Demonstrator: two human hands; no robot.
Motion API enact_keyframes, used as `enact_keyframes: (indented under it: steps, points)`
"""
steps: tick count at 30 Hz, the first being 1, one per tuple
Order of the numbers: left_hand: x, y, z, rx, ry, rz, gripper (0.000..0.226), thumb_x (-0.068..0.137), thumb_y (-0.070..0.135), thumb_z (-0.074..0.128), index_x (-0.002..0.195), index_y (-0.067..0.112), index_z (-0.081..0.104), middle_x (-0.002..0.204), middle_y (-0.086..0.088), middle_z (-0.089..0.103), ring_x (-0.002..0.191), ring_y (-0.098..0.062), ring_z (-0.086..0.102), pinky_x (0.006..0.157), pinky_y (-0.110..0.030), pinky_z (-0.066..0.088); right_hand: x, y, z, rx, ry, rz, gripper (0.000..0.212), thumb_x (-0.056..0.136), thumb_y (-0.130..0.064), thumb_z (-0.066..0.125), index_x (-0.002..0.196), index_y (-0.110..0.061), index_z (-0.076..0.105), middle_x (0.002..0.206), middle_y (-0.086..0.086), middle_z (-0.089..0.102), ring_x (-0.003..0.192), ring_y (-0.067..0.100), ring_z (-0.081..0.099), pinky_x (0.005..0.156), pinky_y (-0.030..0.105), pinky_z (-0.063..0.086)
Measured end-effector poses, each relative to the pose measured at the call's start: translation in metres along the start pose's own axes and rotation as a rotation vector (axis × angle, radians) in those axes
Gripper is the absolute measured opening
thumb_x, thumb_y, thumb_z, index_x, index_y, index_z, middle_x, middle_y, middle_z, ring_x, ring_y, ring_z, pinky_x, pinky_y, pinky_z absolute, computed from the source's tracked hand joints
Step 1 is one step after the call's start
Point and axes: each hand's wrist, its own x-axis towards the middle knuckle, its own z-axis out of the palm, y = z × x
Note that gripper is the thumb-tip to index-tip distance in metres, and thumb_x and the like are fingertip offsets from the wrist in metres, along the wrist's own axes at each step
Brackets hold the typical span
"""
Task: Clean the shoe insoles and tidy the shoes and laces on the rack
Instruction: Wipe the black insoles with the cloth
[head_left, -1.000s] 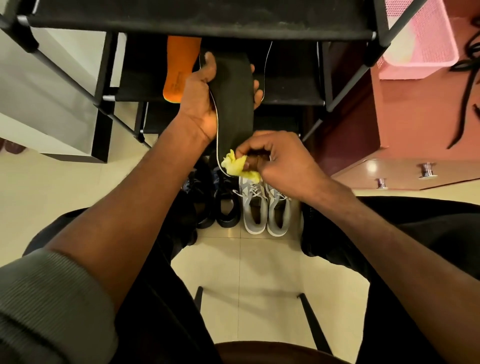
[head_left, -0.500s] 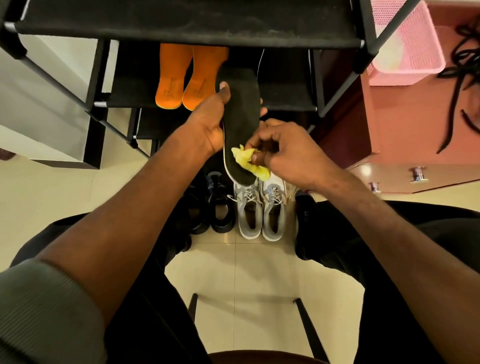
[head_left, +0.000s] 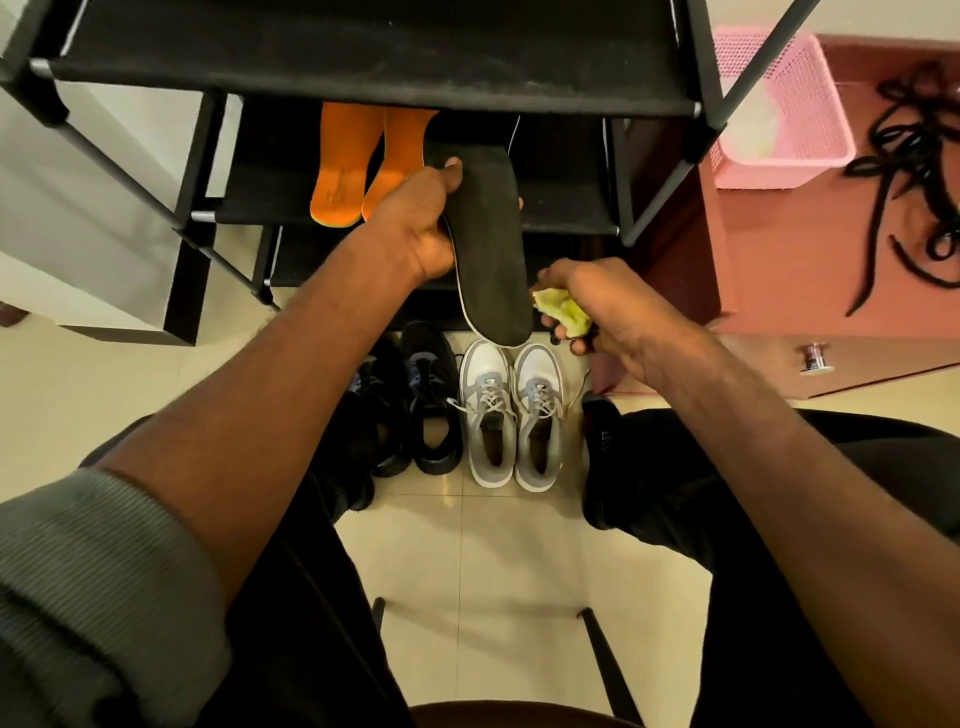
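Observation:
My left hand (head_left: 421, 218) grips a black insole (head_left: 491, 249) with a white edge, held up in front of the black shoe rack (head_left: 363, 57). My right hand (head_left: 597, 306) holds a crumpled yellow cloth (head_left: 561, 312) just right of the insole's lower end, apart from it. Two orange insoles (head_left: 358, 166) lie on the rack's middle shelf. A pair of grey and white sneakers (head_left: 511, 415) and a pair of black shoes (head_left: 415, 400) stand on the floor below. Black laces (head_left: 914, 171) lie tangled on the reddish cabinet at the right.
A pink plastic basket (head_left: 779, 109) sits on the reddish cabinet (head_left: 779, 291) right of the rack. Chrome knobs (head_left: 815, 358) stick out of the cabinet front. My knees flank the shoes on the beige tiled floor (head_left: 519, 561). Chair legs show below.
My right hand with the yellow cloth has come off the insole and moved right. The left hand has kept hold of the insole and lowered it, uncovering the second orange insole.

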Motion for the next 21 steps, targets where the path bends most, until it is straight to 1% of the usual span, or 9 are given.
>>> enact_keyframes:
  steps: [2, 4, 5, 7, 9, 13, 17, 19, 21]
  points:
    - [0.001, 0.000, 0.003, -0.027, -0.021, -0.009, 0.030, 0.110, 0.027, 0.048, 0.116, 0.004, 0.065, 0.114, -0.025, 0.073, 0.103, -0.037, 0.074, 0.073, -0.046, 0.063, 0.002, 0.002, -0.001, -0.005, -0.056, -0.016, 0.042, 0.094, -0.054, 0.067, 0.100, -0.013, 0.077, 0.076, 0.004, 0.072, 0.052, 0.009, 0.056, 0.047, 0.021, 0.038]
    - [0.000, -0.001, 0.005, -0.031, -0.037, -0.010, 0.028, 0.109, 0.027, 0.050, 0.115, 0.003, 0.064, 0.120, -0.026, 0.071, 0.110, -0.038, 0.071, 0.080, -0.049, 0.060, 0.002, 0.005, 0.001, 0.025, -0.090, -0.060, 0.042, 0.092, -0.051, 0.074, 0.103, -0.010, 0.079, 0.079, 0.006, 0.073, 0.053, 0.008, 0.054, 0.045, 0.022, 0.034]
    - [-0.001, -0.002, 0.007, -0.021, -0.040, -0.006, 0.026, 0.108, 0.027, 0.052, 0.113, 0.004, 0.064, 0.119, -0.023, 0.072, 0.109, -0.037, 0.072, 0.079, -0.049, 0.061, 0.003, 0.005, 0.003, 0.061, -0.091, -0.080, 0.038, 0.092, -0.045, 0.076, 0.103, -0.009, 0.079, 0.079, 0.006, 0.072, 0.053, 0.008, 0.052, 0.043, 0.022, 0.033]
    - [0.002, -0.004, 0.007, 0.024, -0.034, 0.013, 0.023, 0.106, 0.027, 0.055, 0.114, 0.007, 0.064, 0.112, -0.015, 0.073, 0.099, -0.030, 0.073, 0.066, -0.042, 0.061, 0.006, 0.006, 0.005, 0.169, -0.052, -0.097, 0.033, 0.093, -0.036, 0.078, 0.105, -0.006, 0.078, 0.076, 0.004, 0.071, 0.052, 0.007, 0.050, 0.042, 0.021, 0.032]
    - [0.006, -0.007, 0.004, 0.126, -0.040, 0.011, 0.025, 0.106, 0.032, 0.055, 0.117, 0.011, 0.063, 0.105, -0.009, 0.070, 0.092, -0.025, 0.071, 0.062, -0.038, 0.060, 0.014, 0.004, 0.006, 0.244, 0.040, -0.116, 0.029, 0.094, -0.033, 0.077, 0.103, -0.006, 0.077, 0.075, 0.002, 0.070, 0.050, 0.007, 0.048, 0.041, 0.019, 0.032]
    - [0.009, -0.019, -0.005, 0.466, -0.044, -0.043, 0.027, 0.105, 0.041, 0.055, 0.097, 0.015, 0.061, 0.085, -0.005, 0.070, 0.079, -0.022, 0.069, 0.075, -0.036, 0.056, 0.043, -0.003, 0.005, 0.287, 0.269, -0.145, 0.029, 0.093, -0.036, 0.076, 0.093, -0.008, 0.075, 0.072, 0.006, 0.060, 0.048, 0.011, 0.043, 0.040, 0.020, 0.028]
    - [0.010, -0.029, -0.003, 0.654, -0.089, 0.039, 0.021, 0.105, 0.035, 0.057, 0.106, 0.015, 0.064, 0.088, -0.005, 0.071, 0.076, -0.020, 0.068, 0.073, -0.034, 0.054, 0.072, -0.017, 0.003, 0.117, 0.486, -0.206, 0.035, 0.090, -0.045, 0.074, 0.070, -0.018, 0.067, 0.058, 0.001, 0.053, 0.053, 0.017, 0.047, 0.052, 0.027, 0.037]
    - [0.014, -0.032, 0.001, 0.669, -0.093, 0.093, 0.015, 0.104, 0.030, 0.058, 0.106, 0.016, 0.063, 0.093, -0.007, 0.071, 0.077, -0.020, 0.069, 0.073, -0.033, 0.055, 0.085, -0.025, 0.001, 0.013, 0.574, -0.201, 0.048, 0.092, -0.047, 0.072, 0.058, -0.018, 0.054, 0.060, -0.003, 0.056, 0.057, 0.017, 0.054, 0.055, 0.029, 0.039]
    - [0.019, -0.034, 0.005, 0.667, -0.098, 0.117, 0.012, 0.104, 0.026, 0.059, 0.109, 0.016, 0.063, 0.106, -0.010, 0.072, 0.087, -0.023, 0.071, 0.080, -0.035, 0.057, 0.098, -0.029, -0.003, -0.063, 0.643, -0.187, 0.053, 0.092, -0.049, 0.071, 0.055, -0.017, 0.050, 0.066, -0.004, 0.061, 0.065, 0.020, 0.060, 0.060, 0.028, 0.041]
